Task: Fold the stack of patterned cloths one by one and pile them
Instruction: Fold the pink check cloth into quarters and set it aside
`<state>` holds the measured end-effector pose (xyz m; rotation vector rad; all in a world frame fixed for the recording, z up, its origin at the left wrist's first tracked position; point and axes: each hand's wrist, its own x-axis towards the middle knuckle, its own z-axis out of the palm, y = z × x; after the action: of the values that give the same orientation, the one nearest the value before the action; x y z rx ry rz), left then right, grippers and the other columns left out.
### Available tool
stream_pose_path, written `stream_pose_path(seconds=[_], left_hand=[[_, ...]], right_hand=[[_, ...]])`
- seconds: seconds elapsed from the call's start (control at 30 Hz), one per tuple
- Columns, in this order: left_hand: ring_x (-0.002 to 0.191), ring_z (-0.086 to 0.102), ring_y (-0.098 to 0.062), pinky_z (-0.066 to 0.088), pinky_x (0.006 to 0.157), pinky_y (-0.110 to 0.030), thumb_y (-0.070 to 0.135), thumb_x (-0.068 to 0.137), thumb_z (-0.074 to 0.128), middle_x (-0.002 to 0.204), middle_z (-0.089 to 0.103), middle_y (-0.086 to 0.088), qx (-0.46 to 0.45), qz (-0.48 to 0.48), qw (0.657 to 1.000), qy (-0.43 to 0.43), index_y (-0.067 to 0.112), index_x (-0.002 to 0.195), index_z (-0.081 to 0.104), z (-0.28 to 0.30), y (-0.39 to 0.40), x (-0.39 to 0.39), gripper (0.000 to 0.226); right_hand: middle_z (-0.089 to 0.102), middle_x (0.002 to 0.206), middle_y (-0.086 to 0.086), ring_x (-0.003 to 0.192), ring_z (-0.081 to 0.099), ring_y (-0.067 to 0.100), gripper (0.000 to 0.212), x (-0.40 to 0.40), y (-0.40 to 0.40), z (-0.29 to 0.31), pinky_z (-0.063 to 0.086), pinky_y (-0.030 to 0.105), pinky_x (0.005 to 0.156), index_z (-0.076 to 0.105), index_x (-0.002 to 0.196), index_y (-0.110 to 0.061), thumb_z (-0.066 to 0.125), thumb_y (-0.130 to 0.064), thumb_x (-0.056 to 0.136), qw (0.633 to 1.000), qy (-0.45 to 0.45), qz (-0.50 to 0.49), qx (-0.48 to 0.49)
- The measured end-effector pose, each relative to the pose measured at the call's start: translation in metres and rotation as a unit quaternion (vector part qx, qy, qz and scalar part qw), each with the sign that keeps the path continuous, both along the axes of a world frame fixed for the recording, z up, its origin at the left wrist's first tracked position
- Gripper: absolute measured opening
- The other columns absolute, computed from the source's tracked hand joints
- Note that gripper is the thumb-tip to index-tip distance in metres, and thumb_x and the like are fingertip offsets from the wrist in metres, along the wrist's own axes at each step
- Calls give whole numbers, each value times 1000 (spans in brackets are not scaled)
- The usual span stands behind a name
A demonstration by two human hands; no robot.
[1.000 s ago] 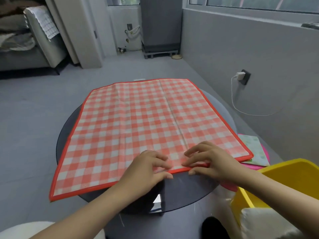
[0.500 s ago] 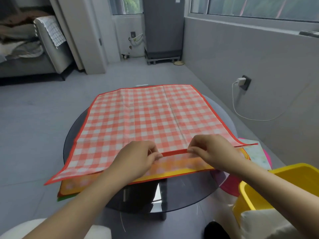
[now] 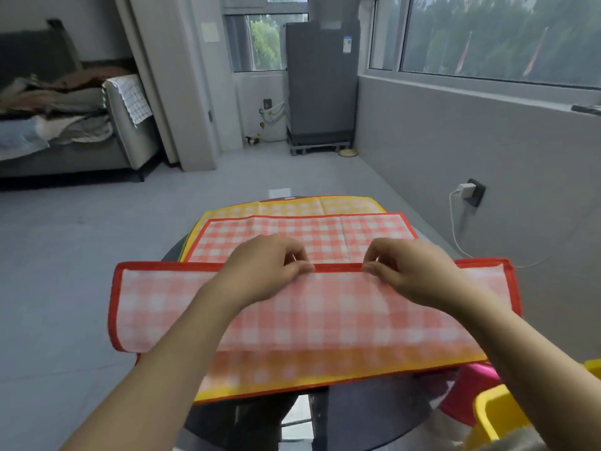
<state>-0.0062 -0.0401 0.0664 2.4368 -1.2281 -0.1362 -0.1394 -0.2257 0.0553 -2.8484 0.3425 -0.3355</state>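
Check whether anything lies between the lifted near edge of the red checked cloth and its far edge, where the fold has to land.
Nothing visible does. The left hand and right hand pinch the red-bordered near edge of the red checked cloth. Ahead, the cloth's far half lies flat and bare on the yellow checked cloth beneath.

1. The red checked cloth (image 3: 325,307) is blurred along its near folded part, so the checks smear together.
2. The yellow checked cloth (image 3: 292,379) under it shows only as strips at 12 and 6 o'clock.
3. The counter (image 3: 367,418) is mostly covered.
4. The yellow bin (image 3: 491,415) at 4 o'clock is cut off by the picture's edge.
5. Both thumbs are hidden behind the cloth's lifted hem.
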Motion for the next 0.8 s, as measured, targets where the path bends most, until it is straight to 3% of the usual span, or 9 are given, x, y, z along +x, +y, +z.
stream_pose_path(seconds=[0.17, 0.3, 0.47, 0.67, 0.73, 0.8], left_hand=[[84, 58, -14, 42, 81, -30, 29, 94, 55, 84, 62, 13, -60, 33, 997, -21, 23, 92, 67, -35, -32, 29, 14], [94, 59, -15, 30, 101, -36, 27, 95, 52, 98, 68, 9, -75, 58, 995, -38, 22, 94, 68, -65, -47, 48, 17], [104, 54, -13, 21, 103, -32, 30, 97, 48, 106, 64, 10, -73, 70, 994, -42, 24, 105, 65, -93, -61, 61, 19], [121, 43, -17, 25, 103, -34, 29, 99, 36, 126, 51, 4, 10, 76, 994, -73, 23, 124, 56, -106, -62, 49, 32], [133, 32, -22, 21, 108, -37, 29, 99, 32, 139, 42, -2, 41, 84, 994, -61, 22, 127, 54, -109, -59, 36, 36], [146, 4, -25, 4, 117, -44, 35, 99, 28, 158, 14, -6, 95, 84, 992, -29, 24, 143, 37, -112, -54, 25, 46]], right_hand=[[67, 93, -4, 87, 58, 20, 16, 42, -22, -28, 36, 28, 68, 61, 101, -21, 52, -31, 92, 999, -20, -28, -18], [68, 96, -2, 89, 57, 22, 15, 69, -30, -56, 34, 29, 72, 63, 98, -19, 53, -29, 91, 998, -36, -54, -11], [66, 93, -7, 86, 51, 18, 13, 84, -37, -83, 30, 30, 81, 62, 91, -23, 50, -30, 93, 994, -61, -90, -6], [65, 101, -3, 95, 55, 19, 20, 96, -41, -103, 32, 29, 83, 64, 101, -21, 49, -31, 93, 994, -45, -92, -40], [64, 103, -1, 97, 53, 21, 22, 97, -39, -107, 33, 30, 84, 63, 104, -19, 49, -32, 93, 993, -39, -97, -50], [63, 106, 0, 99, 52, 22, 23, 98, -38, -109, 34, 31, 86, 62, 107, -19, 47, -32, 94, 992, -29, -104, -64]])
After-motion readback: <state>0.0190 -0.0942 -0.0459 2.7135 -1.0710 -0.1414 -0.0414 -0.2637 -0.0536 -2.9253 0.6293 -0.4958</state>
